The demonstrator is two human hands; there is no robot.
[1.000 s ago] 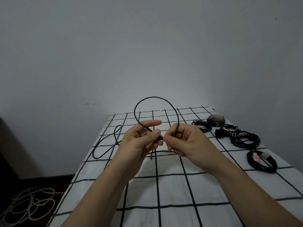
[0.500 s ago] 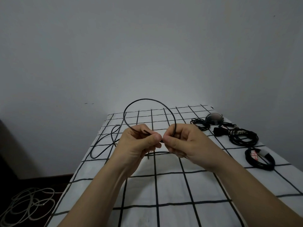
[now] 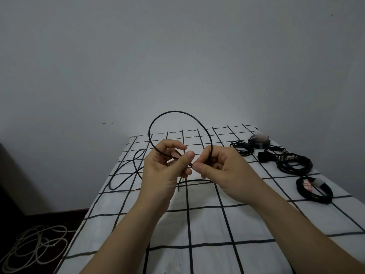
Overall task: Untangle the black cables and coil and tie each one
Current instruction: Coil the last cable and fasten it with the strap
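Observation:
A thin black cable [image 3: 178, 112] arches in a round loop above my two hands, over a white sheet with a black grid [image 3: 207, 230]. My left hand [image 3: 164, 171] pinches the loop's left end between thumb and fingers. Close against it, my right hand [image 3: 223, 171] pinches the right end. The rest of the same cable trails down behind my hands and lies in a loose loop [image 3: 126, 175] on the sheet at the left. Its free end hangs below my left hand.
At the right of the sheet lie several coiled black cables: one bundle with a white and red tag [image 3: 314, 189], a larger coil [image 3: 294, 162], a small coil [image 3: 242, 148] and a round grey object [image 3: 258, 140]. A pale cable heap [image 3: 33, 248] lies on the dark floor, lower left.
The loop above my hands has grown wider and shifted left. My left fingers have opened slightly around the cable while both hands stay together.

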